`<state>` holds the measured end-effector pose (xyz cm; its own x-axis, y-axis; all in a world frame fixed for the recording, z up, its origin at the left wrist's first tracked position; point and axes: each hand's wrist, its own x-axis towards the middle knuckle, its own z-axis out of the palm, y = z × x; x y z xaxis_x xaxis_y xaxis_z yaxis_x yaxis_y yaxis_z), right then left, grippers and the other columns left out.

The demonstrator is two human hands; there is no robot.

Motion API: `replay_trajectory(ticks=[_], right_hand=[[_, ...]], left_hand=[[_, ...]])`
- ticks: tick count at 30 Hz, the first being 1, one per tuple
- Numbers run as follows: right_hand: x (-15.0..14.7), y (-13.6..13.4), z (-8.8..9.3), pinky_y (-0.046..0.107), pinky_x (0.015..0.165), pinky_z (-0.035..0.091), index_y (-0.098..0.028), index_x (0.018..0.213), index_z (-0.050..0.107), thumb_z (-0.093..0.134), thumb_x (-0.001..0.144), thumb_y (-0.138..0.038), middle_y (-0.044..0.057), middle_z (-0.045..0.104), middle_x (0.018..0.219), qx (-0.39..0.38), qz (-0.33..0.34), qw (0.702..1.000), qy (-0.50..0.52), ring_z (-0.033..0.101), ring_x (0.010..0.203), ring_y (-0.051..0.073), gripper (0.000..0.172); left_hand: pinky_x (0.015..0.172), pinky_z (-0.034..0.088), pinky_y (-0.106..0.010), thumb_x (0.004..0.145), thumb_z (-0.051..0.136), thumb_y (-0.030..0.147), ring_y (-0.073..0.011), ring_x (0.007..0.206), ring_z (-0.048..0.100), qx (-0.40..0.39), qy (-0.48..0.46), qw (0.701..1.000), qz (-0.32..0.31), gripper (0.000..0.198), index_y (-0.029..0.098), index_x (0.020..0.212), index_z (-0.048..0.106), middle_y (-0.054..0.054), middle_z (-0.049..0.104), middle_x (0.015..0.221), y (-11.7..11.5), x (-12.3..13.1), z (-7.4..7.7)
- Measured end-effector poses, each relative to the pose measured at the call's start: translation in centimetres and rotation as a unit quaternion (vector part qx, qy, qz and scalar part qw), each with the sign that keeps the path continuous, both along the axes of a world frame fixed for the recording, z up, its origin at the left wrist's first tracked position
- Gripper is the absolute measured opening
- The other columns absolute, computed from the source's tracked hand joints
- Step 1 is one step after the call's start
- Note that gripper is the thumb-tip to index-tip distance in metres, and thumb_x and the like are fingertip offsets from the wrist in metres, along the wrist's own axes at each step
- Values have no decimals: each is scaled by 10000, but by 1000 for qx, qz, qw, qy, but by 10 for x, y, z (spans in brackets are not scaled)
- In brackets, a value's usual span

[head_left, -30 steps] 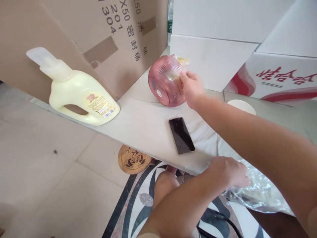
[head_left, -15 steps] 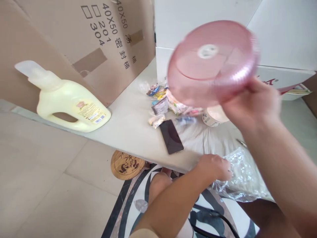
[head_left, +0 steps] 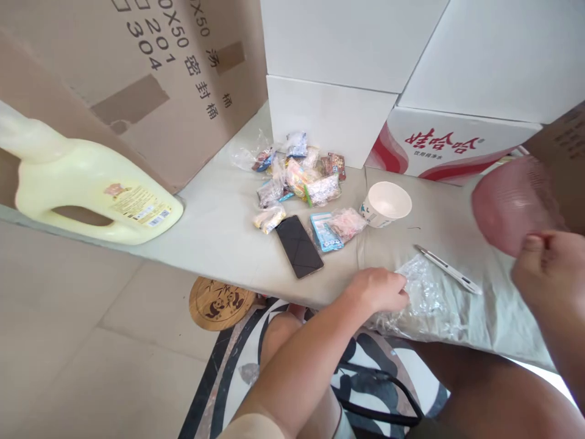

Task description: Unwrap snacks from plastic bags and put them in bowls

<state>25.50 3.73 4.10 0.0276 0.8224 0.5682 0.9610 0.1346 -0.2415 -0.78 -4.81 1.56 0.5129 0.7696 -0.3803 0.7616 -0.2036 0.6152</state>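
My right hand (head_left: 551,268) is closed on the rim of a pink see-through plastic bowl (head_left: 507,198), held up at the right side and partly blurred. My left hand (head_left: 381,289) pinches the edge of a crinkled clear plastic bag (head_left: 425,305) lying along the front edge of the covered surface. Just beyond the bag lies a white pen (head_left: 450,269). A white paper cup (head_left: 388,203) stands open farther back. To the left of my left hand a black phone (head_left: 299,247) lies flat.
Several small snack packets (head_left: 301,177) are heaped behind the phone. A pale yellow jug (head_left: 100,189) stands at the left before a large cardboard box (head_left: 183,79). White cartons (head_left: 338,116) stack up at the back. A round wooden stool top (head_left: 222,302) sits below the edge.
The pink bowl has moved from above the middle, down and to the right, with my right hand. The cup and pen show fully now. My left hand stays at the plastic bag.
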Motion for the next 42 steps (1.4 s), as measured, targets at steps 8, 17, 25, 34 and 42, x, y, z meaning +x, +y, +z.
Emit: replay_trajectory(ticks=[8,17,25,34,42], right_hand=[[13,15,-52,451,712,314,-216,770,639,529,806,-330,157,660,797,-63,-28,993,-92,571,805,303,162],[-37,-63,-38,405,903,511,-220,1210,586,575,908,-287,124,684,1138,-77,419,903,60,652,1052,253,309],[-26,-87,-70,558,1115,405,-280,1355,595,660,864,-347,83,527,1494,-283,462,840,-20,463,1393,325,500],[-35,-81,-63,489,933,508,-263,1129,731,488,954,-223,88,683,1265,-242,395,886,-14,633,1124,284,302],[-22,-67,-68,474,909,501,-216,971,742,509,922,-217,112,688,1153,-189,342,920,37,617,1036,290,239]], left_hand=[[619,394,-287,845,510,314,-193,708,605,34,-90,991,92,154,244,823,645,-38,676,773,15,4,-7],[598,407,-235,911,456,410,-117,594,541,-44,-327,922,204,264,195,810,570,24,568,603,35,0,-10],[561,468,-223,825,552,334,-93,588,576,-33,-328,889,317,241,203,1020,602,-15,671,861,49,-13,-12],[1135,401,-509,825,635,338,-315,1362,462,383,-48,903,188,443,175,1236,604,-165,500,1377,-9,-7,-6],[1178,348,-535,819,610,162,-322,1428,393,372,-2,918,137,108,201,759,691,-104,512,1400,5,-28,-14]])
